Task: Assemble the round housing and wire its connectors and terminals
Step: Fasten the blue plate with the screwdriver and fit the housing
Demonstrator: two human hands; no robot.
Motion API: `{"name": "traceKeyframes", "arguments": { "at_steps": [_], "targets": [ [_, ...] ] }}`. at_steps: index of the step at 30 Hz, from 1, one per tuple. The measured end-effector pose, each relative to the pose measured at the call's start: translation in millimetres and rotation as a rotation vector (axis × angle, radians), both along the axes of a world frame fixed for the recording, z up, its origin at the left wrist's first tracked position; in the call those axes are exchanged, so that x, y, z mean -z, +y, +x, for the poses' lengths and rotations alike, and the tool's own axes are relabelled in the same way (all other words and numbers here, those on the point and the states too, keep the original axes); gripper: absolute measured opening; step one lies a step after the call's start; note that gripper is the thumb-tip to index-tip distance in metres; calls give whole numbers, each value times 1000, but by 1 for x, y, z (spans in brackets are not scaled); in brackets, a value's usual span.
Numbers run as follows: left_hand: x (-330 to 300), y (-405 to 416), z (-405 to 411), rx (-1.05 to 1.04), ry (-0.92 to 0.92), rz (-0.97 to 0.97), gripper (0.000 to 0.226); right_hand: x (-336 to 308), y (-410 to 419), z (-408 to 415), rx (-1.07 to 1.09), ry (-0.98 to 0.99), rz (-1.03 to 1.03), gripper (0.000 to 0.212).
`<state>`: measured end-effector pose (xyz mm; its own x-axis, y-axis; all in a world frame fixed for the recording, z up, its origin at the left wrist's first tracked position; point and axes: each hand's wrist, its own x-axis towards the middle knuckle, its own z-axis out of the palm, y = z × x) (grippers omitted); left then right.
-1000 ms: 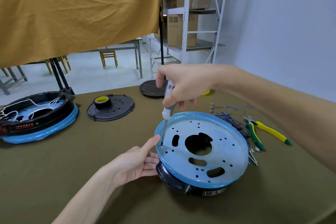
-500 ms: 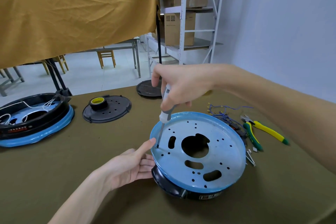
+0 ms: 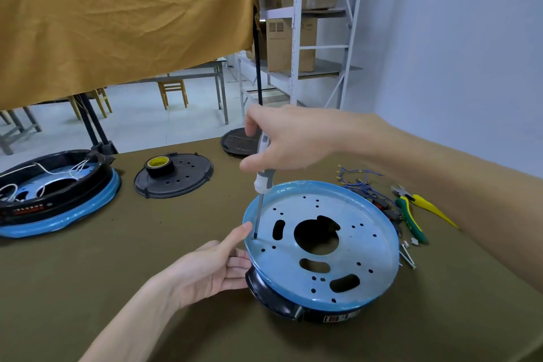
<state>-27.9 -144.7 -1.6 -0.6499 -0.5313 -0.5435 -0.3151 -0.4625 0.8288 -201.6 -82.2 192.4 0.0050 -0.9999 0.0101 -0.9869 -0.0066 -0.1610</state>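
Fingers of the right hand (image 3: pixel 289 141) closed around the screwdriver (image 3: pixel 262 182) handle, shaft upright, tip on the round housing (image 3: pixel 321 247) plate just below. Left hand (image 3: pixel 205 269) fingers loosely curled against the housing's near-left rim, thumb beside the tip.

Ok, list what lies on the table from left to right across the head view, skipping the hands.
Second housing with white wires → black cover plate with the tape roll on it → screwdriver → round housing being worked on → blue wire bundle → green and yellow pliers.
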Motion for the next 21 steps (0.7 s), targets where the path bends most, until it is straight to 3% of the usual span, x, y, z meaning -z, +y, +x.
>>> {"name": "traceKeyframes", "arguments": {
  "at_steps": [3,4,6,11,13,15,19,21],
  "targets": [
    [1,0,0,0,0,-2,98,-2,0,-1,13,-88,14,26],
    [1,0,0,1,0,-1,99,2,-2,0,19,-46,-48,21],
    [1,0,-1,-5,4,4,101,11,-5,1,30,101,-163,31],
    [4,-2,-1,-14,6,9,100,-2,-1,-1,2,-103,47,34],
    [4,-2,-1,-12,5,10,97,2,-2,1,3,20,-57,25],
    [4,-2,-1,-18,0,15,89,8,-3,3,10,156,-154,34],
    [5,-3,-2,-36,-7,10,83,1,2,0,-19,-51,1,34],
    [5,-3,-2,-44,-7,10,77,3,2,0,-27,-66,-26,25]
  ]
}}
